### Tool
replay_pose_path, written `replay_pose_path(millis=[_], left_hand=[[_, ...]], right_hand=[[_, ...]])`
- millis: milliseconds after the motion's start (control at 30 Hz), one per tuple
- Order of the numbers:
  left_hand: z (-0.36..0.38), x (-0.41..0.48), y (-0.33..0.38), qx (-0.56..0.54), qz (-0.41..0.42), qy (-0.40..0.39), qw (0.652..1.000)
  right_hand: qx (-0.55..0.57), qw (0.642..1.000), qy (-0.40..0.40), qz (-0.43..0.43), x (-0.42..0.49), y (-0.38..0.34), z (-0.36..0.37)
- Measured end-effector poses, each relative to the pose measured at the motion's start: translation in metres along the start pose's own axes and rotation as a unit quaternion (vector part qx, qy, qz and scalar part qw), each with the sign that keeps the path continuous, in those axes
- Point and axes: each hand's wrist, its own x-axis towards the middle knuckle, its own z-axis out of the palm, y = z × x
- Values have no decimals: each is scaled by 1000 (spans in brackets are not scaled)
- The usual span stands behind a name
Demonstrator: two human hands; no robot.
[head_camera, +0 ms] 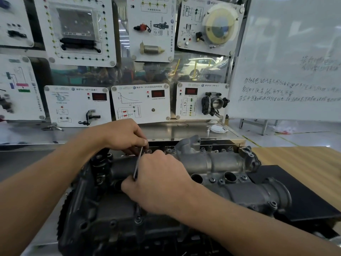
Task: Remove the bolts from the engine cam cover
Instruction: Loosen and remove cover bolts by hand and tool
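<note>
Left hand (125, 134) pinches thin metal tool (138, 161) top; right hand (158, 180), at 5 o'clock, grips lower end. Grey cam cover (221, 161), bolts (212, 180) seated.

The engine cover (221, 159) is dull silver-grey metal. The engine block (103, 218) under it is dark grey to black. The bolts (212, 180) are dark grey, and the thin tool (138, 163) is silvery. The table (304, 157) is light tan wood with fine stripes, and the mat (304, 193) on it is plain black. The whiteboard (286, 43) is white with dark handwriting. The panels (77, 111) are white with black line diagrams, and their small displays (99, 97) are dark red. A round disc (220, 26) is pale yellow. The shelf (184, 130) is shiny steel grey. The floor (313, 137) is pale grey with a yellow line.
</note>
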Motion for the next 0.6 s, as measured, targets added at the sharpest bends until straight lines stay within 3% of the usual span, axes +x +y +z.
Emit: replay_pose_path(millis=[233, 600], left_hand=[[5, 2, -1, 13, 19, 26, 999], [8, 6, -3, 4, 20, 48, 999]], right_hand=[[-35, 998, -3, -56, -7, 1, 0], [-26, 997, 34, -60, -8, 6, 5]])
